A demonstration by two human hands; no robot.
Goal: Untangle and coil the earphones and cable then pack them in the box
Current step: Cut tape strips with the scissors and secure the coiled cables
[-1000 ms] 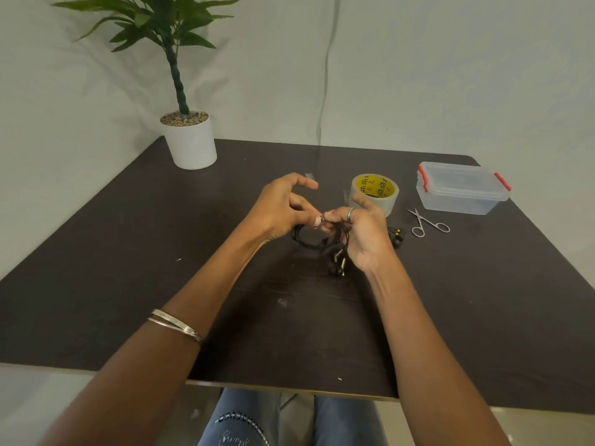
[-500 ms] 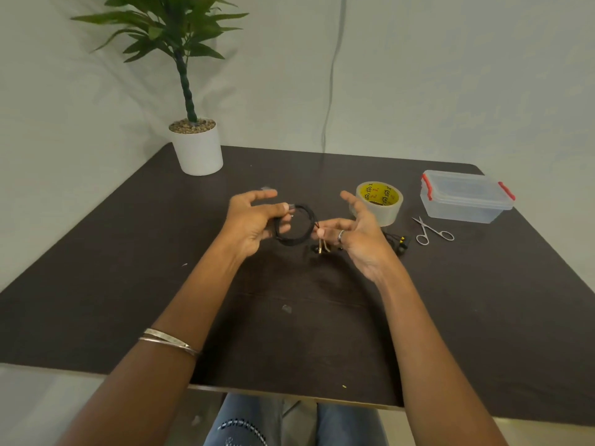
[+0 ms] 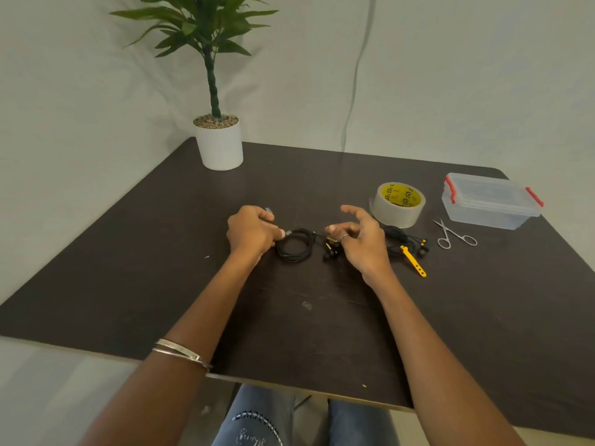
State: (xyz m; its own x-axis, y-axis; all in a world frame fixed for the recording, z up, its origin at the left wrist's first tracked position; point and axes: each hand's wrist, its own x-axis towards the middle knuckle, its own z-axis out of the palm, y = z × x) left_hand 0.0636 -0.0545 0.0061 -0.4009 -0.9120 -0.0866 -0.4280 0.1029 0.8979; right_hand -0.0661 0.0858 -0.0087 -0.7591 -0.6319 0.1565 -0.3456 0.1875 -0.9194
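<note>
Showing yellow print inside the tape roll, too small to read. Gripping the left edge of the coiled black cable with the left hand, coil low over the table. Right hand just right of the coil, fingers loosely spread, holding nothing, beside black-and-yellow earphones. Lidded clear box well apart, far right.

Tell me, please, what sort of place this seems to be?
Probably a staged recording corner rather than a lived-in room: a dark table against draped pale fabric, with a potted plant and a tape roll.
</note>
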